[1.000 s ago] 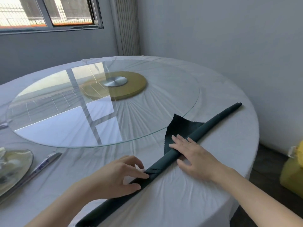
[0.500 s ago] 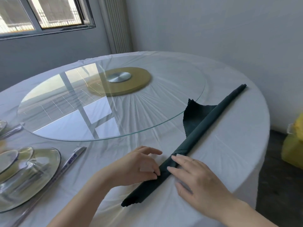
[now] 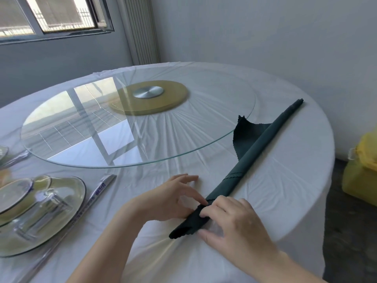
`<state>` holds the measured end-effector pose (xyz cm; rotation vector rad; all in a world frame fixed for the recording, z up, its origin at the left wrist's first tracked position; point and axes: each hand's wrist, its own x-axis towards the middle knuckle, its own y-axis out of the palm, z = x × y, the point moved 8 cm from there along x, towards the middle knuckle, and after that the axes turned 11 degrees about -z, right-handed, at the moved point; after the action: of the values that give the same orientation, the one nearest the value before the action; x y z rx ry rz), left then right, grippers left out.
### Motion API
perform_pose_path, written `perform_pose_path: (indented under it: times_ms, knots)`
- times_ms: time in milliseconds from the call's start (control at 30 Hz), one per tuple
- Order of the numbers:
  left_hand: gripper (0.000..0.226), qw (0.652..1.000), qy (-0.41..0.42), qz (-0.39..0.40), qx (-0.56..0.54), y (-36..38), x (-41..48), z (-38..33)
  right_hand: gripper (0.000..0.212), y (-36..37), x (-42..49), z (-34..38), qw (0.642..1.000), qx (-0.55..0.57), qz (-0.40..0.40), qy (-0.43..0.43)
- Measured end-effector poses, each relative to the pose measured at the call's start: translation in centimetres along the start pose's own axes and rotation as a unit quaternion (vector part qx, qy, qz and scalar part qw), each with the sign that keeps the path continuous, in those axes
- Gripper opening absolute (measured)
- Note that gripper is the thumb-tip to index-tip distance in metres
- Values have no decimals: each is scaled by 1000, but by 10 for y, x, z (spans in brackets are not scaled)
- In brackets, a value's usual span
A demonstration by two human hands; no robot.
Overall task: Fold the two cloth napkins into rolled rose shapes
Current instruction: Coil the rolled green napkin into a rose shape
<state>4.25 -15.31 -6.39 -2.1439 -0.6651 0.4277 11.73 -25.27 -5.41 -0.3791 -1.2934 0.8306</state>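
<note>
While left of napkin (image 3: pixel 259 146), plates (image 3: pixel 78 193), glass turntable (image 3: pixel 183 139).

Glass turntable (image 3: pixel 142 129), stacked plates (image 3: pixel 30 211), yellow bin (image 3: pixel 361 176).

Dark green napkin (image 3: pixel 257 148), white tablecloth (image 3: pixel 285 180), yellow-gold turntable base (image 3: pixel 173 99), yellow bag (image 3: pixel 361 170).
</note>
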Motion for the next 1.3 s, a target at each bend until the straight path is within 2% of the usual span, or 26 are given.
perform_pose_path:
  times_ms: [100, 233, 333, 433, 567, 633, 800, 933, 1100, 1167, 1233, 1300]
  knots:
    - [44, 1000, -7, 0, -3, 0, 0, 1, 3, 0, 0, 10, 999, -12, -27, -12]
    - [47, 1000, -7, 25, -12, -1, -4, -1, 16, 1, -1, 0, 997, 10, -24, 68]
    - [31, 998, -2, 32, -57, -6, -7, -6, 29, 2, -3, -10, 989, 63, -11, 131]
    - [21, 999, 1, 9, -36, -7, -4, -3, 35, 1, -5, -17, 986, 66, -9, 155]
    - [14, 1000, 4, -2, 3, 3, 1, -4, 27, -4, -5, -24, 985, 36, -24, 166]
    - [19, 1000, 6, -10, 19, 8, 4, -4, 25, -6, -5, -27, 982, 41, -21, 181]
    - [25, 999, -3, -11, 35, 13, 7, -2, 22, -7, -2, -17, 993, 21, -20, 112]
    - [27, 1000, -11, 0, 29, 12, 5, -1, 24, -1, -3, -18, 995, -12, -5, 101]
    - [18, 999, -5, -22, 41, 11, 5, -5, 15, -3, -2, -11, 997, -35, -39, 63]
    - [6, 998, -13, -53, 26, 7, 5, -8, 20, -3, -1, -8, 996, -53, -50, 48]
    - [22, 996, 3, -92, -7, -1, 3, -12, 25, -3, 1, -8, 995, -59, -57, 50]
    - [25, 995, 33, -92, -21, -5, 2, -17, 25, -4, 0, -10, 995, -44, -54, 71]
